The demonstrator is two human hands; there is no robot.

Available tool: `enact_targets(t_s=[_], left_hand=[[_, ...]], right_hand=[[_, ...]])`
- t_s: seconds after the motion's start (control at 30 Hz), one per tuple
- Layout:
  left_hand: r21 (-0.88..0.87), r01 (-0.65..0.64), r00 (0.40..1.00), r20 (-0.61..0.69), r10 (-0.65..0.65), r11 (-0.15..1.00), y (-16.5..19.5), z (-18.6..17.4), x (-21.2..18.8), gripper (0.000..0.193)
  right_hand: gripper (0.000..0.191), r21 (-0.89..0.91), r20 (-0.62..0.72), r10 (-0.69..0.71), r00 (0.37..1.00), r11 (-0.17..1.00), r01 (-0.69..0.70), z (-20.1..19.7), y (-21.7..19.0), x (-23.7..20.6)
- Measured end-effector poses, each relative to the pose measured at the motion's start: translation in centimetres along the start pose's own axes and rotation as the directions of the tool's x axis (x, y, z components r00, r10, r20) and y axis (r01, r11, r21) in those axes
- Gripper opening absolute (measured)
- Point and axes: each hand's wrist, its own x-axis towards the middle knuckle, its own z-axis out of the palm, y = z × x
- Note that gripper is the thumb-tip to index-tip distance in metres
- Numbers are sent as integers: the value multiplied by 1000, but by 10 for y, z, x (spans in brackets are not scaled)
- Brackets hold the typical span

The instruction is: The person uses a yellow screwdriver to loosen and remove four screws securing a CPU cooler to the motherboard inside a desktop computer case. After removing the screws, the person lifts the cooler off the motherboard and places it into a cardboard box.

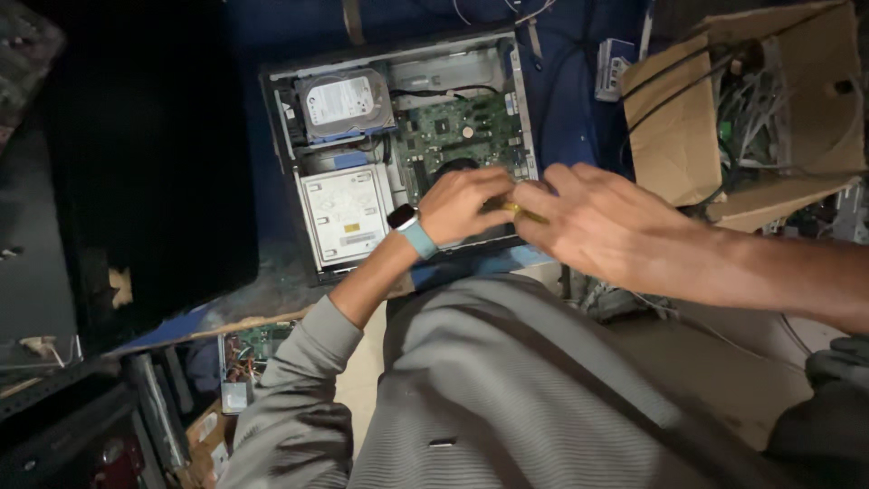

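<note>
An open desktop computer case [290, 136] lies flat on a blue surface, showing a green motherboard [453, 127], a silver hard drive [344, 100] and a silver metal box with a label [348, 215]. My left hand [462, 204], with a watch on a light blue strap at the wrist, is curled over the case's near right corner. My right hand [597, 222] reaches in from the right and meets it. Between the two hands sits a small yellow tool [523, 211], with fingers of both hands closed on it. Its tip is hidden.
A torn cardboard box [674, 136] full of cables stands at the right, touching the blue surface's edge. A large black panel [154, 154] fills the left. A loose circuit board [249, 349] lies lower left. My grey shirt [507, 389] covers the bottom.
</note>
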Motion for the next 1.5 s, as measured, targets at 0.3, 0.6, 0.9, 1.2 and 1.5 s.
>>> enact_targets(t_s=[0.3,0.6,0.9,1.2,1.5], left_hand=[[0,49,995,87,-49,999,-3,-4,3,21],[-47,-15,998,65,18,999,3,0,-5,20],[69,16,1000,-18,-15,998,-1,10,-3,27],[-3,6,992,125,-5,1000,1,-6,3,24],[-69,53,992,117,-45,996,0,-6,2,22]], right_hand=[[40,53,268,327,906,934,-353,2,5,0],[33,105,-199,-11,980,994,33,9,0,-14],[36,197,-205,157,966,974,-116,37,13,-2],[28,163,-423,13,906,985,62,31,15,-8],[39,730,-331,294,897,682,45,68,20,8]])
